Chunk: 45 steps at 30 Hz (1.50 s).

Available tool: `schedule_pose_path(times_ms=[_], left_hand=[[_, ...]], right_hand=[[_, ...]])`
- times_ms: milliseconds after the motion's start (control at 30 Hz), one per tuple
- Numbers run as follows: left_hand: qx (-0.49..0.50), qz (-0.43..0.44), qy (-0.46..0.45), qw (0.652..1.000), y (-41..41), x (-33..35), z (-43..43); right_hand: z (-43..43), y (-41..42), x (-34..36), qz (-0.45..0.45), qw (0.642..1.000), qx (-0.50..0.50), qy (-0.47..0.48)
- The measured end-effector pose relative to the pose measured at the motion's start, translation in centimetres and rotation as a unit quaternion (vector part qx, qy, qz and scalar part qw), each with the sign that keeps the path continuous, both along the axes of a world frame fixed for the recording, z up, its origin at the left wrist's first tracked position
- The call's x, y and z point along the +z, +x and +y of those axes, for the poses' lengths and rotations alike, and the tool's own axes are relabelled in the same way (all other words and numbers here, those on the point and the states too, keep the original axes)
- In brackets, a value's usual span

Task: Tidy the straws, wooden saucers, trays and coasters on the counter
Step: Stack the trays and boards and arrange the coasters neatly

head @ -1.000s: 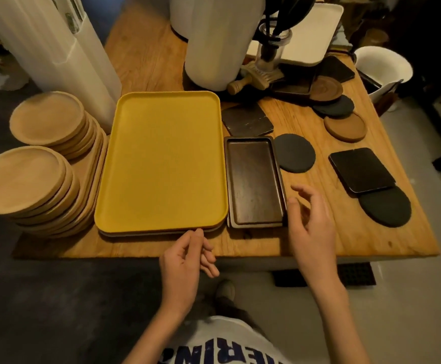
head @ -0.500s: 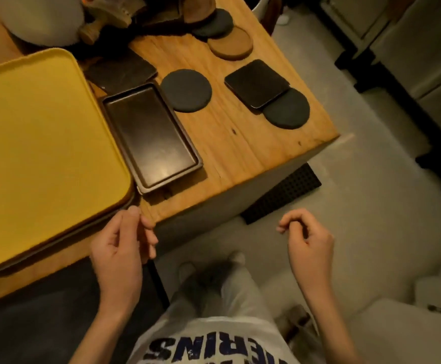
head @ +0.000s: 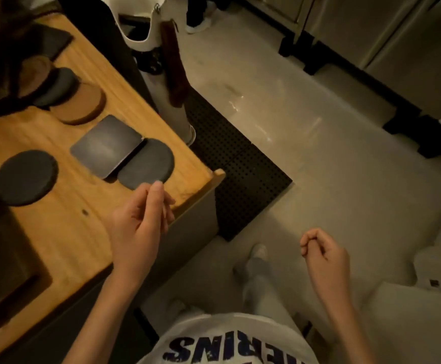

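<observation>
The square dark coaster (head: 106, 147) lies in the left middle of the frame, turned cornerwise, its lower right edge overlapping a round dark coaster (head: 151, 164), so the pair runs left to right toward the desk's (head: 70, 232) near corner. Another round dark coaster (head: 25, 177) sits apart at the left, and a brown coaster (head: 80, 106) heads an overlapping chain that slants toward the upper left. A dark tray (head: 4, 258) fills the lower left, blurred. My left hand (head: 138, 222) hovers over the desk's corner, fingers released and loosely curled, grasping nothing. My right hand (head: 324, 256) hangs over the pale floor (head: 332, 153), fingers clenched on nothing. A black perforated mat (head: 245, 174) lies beside the desk, with cabinets (head: 398, 35) at the upper right.
</observation>
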State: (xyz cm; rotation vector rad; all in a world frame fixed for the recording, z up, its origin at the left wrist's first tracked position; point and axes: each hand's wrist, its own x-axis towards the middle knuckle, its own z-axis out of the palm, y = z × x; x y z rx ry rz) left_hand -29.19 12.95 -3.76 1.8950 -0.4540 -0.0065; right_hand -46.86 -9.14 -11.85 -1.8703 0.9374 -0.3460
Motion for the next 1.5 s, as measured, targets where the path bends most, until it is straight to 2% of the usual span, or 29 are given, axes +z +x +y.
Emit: schedule_pose_path(times_ms=[133, 300, 433, 633, 800, 933, 1033, 1167, 1267, 1367, 1500], left_hand=[[0.052, -0.03, 0.036, 0.998, 2.7, -0.1, -7.0], [0.126, -0.064, 0.101, 0.985, 4.1, -1.9, -11.3], [0.177, -0.036, 0.079, 0.981, 4.6, -2.7, -12.4], [0.257, -0.049, 0.125, 0.957, 4.9, -3.1, -13.6], [0.322, -0.028, 0.169, 0.931, 5.1, -3.6, -14.2], [0.381, 0.006, 0.189, 0.905, 5.7, -3.0, -15.0], [0.443, 0.043, 0.195, 0.874, 6.1, -2.7, -15.8], [0.508, 0.104, 0.171, 0.838, 7.4, -1.9, -16.9], [0.556, 0.129, 0.166, 0.804, 8.1, -0.9, -17.5], [0.595, 0.163, 0.142, 0.774, 8.7, -0.3, -18.0], [0.671, 0.175, 0.123, 0.71, 10.8, -0.2, -18.9]], right_hand=[[-9.2, 3.1, 0.5, 0.048, 0.997, 0.064, 0.009], [-16.9, 8.8, 0.9, 0.085, 0.985, 0.146, 0.033], [-19.2, 15.1, 0.5, 0.111, 0.96, 0.253, 0.045], [-16.8, 25.4, 2.5, 0.126, 0.861, 0.49, 0.051], [-14.1, 32.5, 4.6, 0.133, 0.782, 0.606, 0.053], [-12.0, 38.1, 6.8, 0.172, 0.686, 0.707, 0.021], [-11.0, 41.1, 8.4, 0.191, 0.631, 0.752, 0.022], [-9.6, 46.2, 10.2, 0.192, 0.618, 0.762, 0.019], [-8.1, 49.3, 10.4, 0.205, 0.59, 0.781, 0.006], [-6.1, 51.5, 10.5, 0.206, 0.55, 0.81, 0.005], [-3.0, 54.8, 10.7, 0.189, 0.477, 0.858, 0.008]])
